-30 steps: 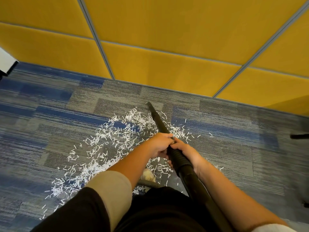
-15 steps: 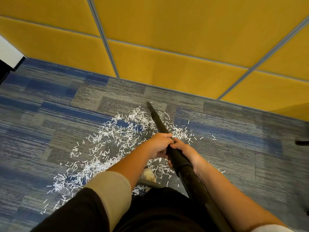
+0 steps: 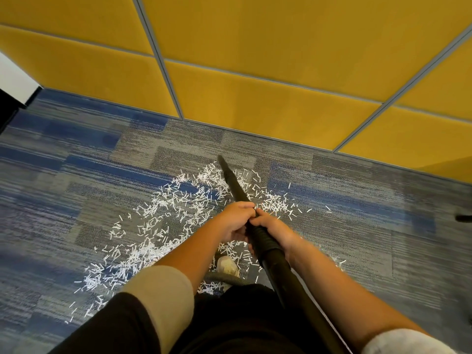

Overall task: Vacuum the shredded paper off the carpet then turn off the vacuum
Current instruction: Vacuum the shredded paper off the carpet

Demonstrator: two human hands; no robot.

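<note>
White shredded paper (image 3: pixel 163 215) lies scattered in a curved band across the blue and grey carpet (image 3: pixel 344 226), from the middle down to the lower left. A black vacuum wand (image 3: pixel 235 185) runs from my lap forward, its narrow tip resting on the carpet at the far edge of the paper. My left hand (image 3: pixel 236 221) grips the wand from the left. My right hand (image 3: pixel 273 229) grips it from the right, just behind, at the ribbed collar. The vacuum's body is out of view.
A yellow panelled wall (image 3: pixel 255 103) stands close beyond the paper. My pale shoe (image 3: pixel 228 267) and a stretch of hose (image 3: pixel 219 278) sit under my arms. A dark object (image 3: pixel 463 217) pokes in at the right edge; a white and black edge (image 3: pixel 12 85) is at far left.
The view has drifted so that the scene sits slightly further right and lower. Both hands keep the same grip, and the wand tip stays at the far edge of the paper.
</note>
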